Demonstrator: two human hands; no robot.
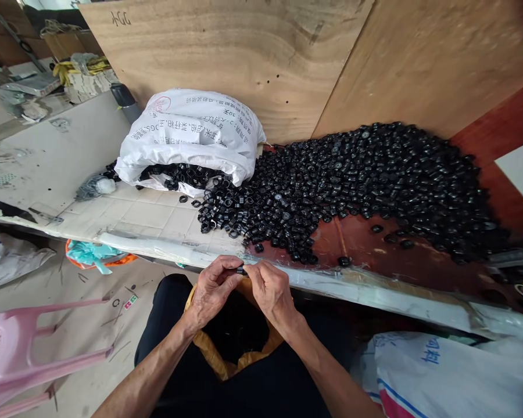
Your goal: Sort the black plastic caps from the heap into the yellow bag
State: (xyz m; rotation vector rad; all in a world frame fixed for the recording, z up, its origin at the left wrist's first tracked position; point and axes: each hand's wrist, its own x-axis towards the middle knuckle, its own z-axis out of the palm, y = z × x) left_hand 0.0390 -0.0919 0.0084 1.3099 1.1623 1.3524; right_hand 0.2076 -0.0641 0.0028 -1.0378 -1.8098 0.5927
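my left hand [212,292] and right hand [272,292] pinch a small black part [241,270] above the yellow bag [244,364] between my thighs [163,313], the table edge [348,291] close ahead, a black heap [375,180] and white sack [192,130] beyond, a pink stool [21,342] off left.

Small black ring- and cap-shaped pieces [387,168], heaped toward the counter's [157,217] rear right corner: plastic-looking, glossy. Reddish-brown board [333,239] beneath, right end: smooth, semi-gloss. Counter's left part: pale, tile-like, scuffed. White wrap [366,297] along front edge: plastic-looking, wrinkled, shiny. White printed sack [200,128] by back edge: woven-plastic look, creased, mostly matt. Tan upright panel [226,52], back edge: wood, grained, matt. Yellow-brown bag [221,367] below front edge: crinkled, material unclear. Pink stool [15,339], left: smooth plastic.
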